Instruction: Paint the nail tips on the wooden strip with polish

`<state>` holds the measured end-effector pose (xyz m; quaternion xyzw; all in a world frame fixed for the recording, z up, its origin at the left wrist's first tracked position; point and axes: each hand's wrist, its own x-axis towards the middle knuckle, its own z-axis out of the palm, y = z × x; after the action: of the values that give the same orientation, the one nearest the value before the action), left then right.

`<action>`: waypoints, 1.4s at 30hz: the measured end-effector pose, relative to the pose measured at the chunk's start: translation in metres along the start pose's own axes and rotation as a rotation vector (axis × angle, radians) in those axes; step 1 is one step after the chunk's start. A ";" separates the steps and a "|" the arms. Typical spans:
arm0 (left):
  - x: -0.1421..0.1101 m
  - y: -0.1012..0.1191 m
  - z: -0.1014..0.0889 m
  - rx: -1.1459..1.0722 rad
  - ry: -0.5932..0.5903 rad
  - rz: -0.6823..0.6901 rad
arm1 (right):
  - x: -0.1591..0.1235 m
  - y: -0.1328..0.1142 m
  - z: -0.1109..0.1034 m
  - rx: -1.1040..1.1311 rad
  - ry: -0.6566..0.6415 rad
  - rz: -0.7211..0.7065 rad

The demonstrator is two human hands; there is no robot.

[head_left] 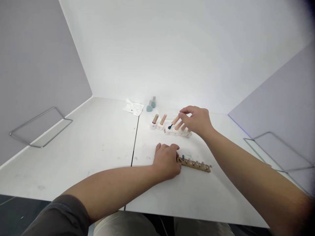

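Observation:
My right hand (195, 118) pinches the peach cap of a nail polish brush (175, 120), its tip dark blue. The brush is just above a row of white nail polish bottles (180, 132) with peach caps. Closer to me, my left hand (167, 161) is closed around the left end of a wooden nail display stand (197, 165), which lies on the table. Several small nail tips stand along it; the one nearest my left hand is a blue nail tip (183, 157), the others look clear.
Left of the row stand a white bottle with a gold cap (154, 123) and a peach-capped bottle (161, 122). Behind are two teal polish bottles (149, 107) and a crumpled tissue (133, 107). Metal wire frames (41, 127) flank both sides. A dark seam (135, 144) crosses the white table.

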<state>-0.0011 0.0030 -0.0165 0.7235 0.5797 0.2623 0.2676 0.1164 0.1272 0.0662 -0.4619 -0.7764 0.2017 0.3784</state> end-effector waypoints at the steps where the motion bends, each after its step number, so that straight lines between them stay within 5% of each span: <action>1: 0.000 0.000 0.000 -0.002 -0.004 -0.002 | 0.000 0.000 0.000 -0.001 0.004 0.010; 24: 0.000 -0.002 0.003 -0.051 0.030 0.002 | 0.006 -0.004 0.009 -0.257 0.022 -0.102; 42: 0.000 -0.001 0.003 -0.026 0.038 0.019 | 0.007 -0.007 0.012 -0.461 -0.133 -0.111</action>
<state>-0.0001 0.0026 -0.0193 0.7203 0.5745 0.2859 0.2635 0.1010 0.1308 0.0656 -0.4786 -0.8492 0.0281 0.2213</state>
